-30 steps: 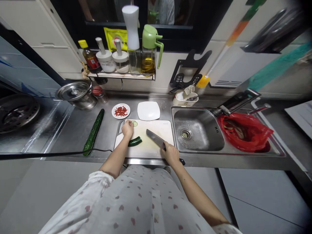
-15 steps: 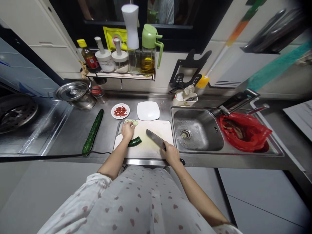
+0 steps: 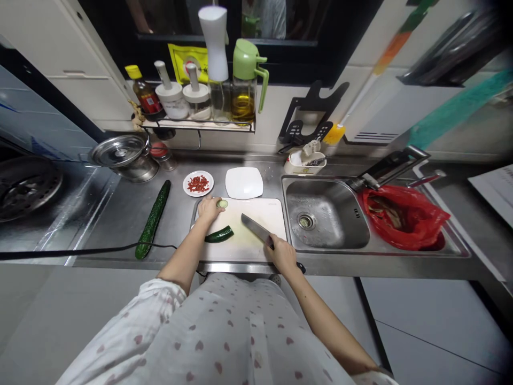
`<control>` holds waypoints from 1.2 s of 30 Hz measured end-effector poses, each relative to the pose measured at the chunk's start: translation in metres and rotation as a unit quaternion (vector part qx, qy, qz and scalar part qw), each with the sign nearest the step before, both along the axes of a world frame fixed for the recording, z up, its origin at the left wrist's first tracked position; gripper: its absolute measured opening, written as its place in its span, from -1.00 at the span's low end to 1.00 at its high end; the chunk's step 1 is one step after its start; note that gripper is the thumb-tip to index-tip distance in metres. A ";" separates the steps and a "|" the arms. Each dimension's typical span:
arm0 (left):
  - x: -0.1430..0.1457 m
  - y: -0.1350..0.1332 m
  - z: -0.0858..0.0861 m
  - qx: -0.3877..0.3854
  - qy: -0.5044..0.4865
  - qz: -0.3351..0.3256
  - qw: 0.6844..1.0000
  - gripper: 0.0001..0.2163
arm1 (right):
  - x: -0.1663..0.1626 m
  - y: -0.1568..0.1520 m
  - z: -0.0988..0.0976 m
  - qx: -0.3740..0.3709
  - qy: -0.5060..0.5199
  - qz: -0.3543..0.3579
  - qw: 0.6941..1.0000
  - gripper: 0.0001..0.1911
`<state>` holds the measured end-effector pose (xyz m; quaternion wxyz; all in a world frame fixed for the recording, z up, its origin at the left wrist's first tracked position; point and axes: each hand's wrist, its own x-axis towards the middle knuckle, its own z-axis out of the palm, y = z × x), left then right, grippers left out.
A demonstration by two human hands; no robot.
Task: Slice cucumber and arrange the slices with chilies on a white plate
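On the white cutting board (image 3: 258,206), my left hand (image 3: 209,209) is at the upper left corner, its fingers curled round cucumber slices (image 3: 222,204); the slices show at the fingertips and the rest is hidden under the hand. A cut piece of cucumber (image 3: 219,234) lies on the board just below that hand, dark green with its cut end to the right. My right hand (image 3: 282,254) grips a kitchen knife (image 3: 256,230), its blade slanting up and left over the board's middle. Left of the board, a whole cucumber (image 3: 153,220) rests on the steel counter.
Behind the board stand a small plate of chopped red pieces (image 3: 198,184) and a white square plate (image 3: 244,183). The sink (image 3: 326,214) adjoins on the right, with a red plastic bag (image 3: 404,219) beyond. A black cord (image 3: 100,250) crosses the counter at left.
My left hand has shifted slightly left over the slices, covering more of them. The right hand and knife have stayed almost still; the short cucumber piece shows more of its length.
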<state>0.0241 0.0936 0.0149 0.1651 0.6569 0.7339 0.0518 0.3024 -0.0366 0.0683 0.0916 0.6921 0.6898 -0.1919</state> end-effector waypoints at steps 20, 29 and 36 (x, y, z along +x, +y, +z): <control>-0.009 -0.001 -0.001 0.002 -0.022 -0.030 0.999 -0.60 | 0.000 0.002 -0.004 -0.003 0.005 0.003 1.000 -0.71; -0.009 -0.001 -0.004 0.031 -0.018 -0.060 0.998 -0.56 | 0.001 0.006 -0.005 0.008 0.014 -0.005 1.000 -0.72; -0.012 0.004 0.000 0.025 -0.015 -0.086 0.996 -0.65 | 0.000 0.006 -0.006 0.004 0.016 -0.011 1.000 -0.72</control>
